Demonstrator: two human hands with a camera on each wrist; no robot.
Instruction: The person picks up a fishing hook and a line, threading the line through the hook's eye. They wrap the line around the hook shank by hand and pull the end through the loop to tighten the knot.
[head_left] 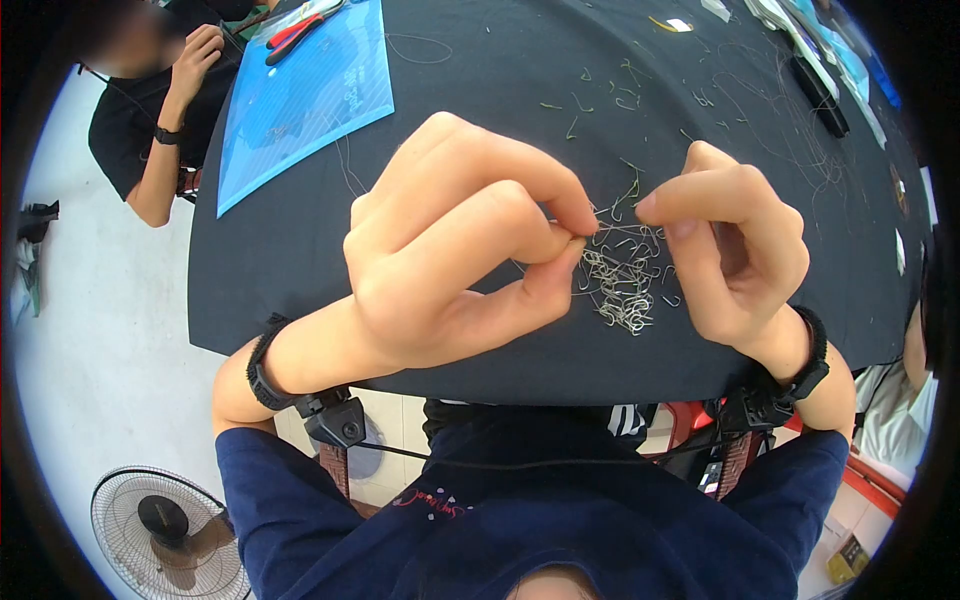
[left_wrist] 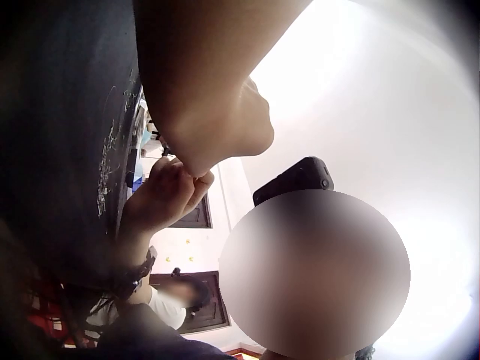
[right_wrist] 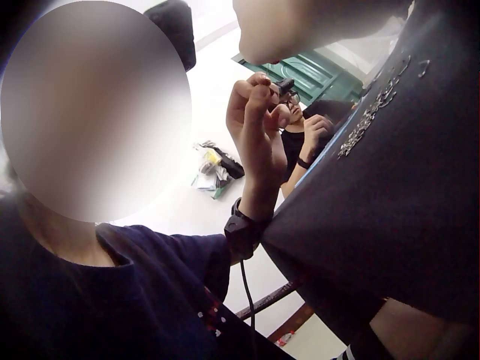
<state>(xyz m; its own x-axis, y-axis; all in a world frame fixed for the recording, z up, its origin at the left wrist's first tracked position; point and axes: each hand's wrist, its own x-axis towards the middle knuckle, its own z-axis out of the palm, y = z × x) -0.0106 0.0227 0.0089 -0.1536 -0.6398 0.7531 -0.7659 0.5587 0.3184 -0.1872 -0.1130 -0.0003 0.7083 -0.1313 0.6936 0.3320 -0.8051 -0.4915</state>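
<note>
My left hand (head_left: 460, 235) is raised over the dark table, thumb and fingers pinched around a thin fishing line (head_left: 615, 225). Across the small gap, my right hand (head_left: 740, 245) curls its index finger to its thumb at the line's other side. Whatever else sits between the left fingertips is hidden. Beneath and between both hands lies a heap of small silvery fish hooks (head_left: 625, 290), some loose at its edges. In the right wrist view the same hooks (right_wrist: 371, 112) spread on the dark cloth, and the left hand (right_wrist: 256, 131) shows its pinched fingertips.
A blue plastic folder (head_left: 310, 110) lies at the far left, with red-handled pliers (head_left: 295, 40) on it. Short green clippings (head_left: 582, 103) and loose line (head_left: 790, 130) are scattered beyond the hands. Another person (head_left: 150, 110) sits at the left edge; a fan (head_left: 165, 530) stands on the floor.
</note>
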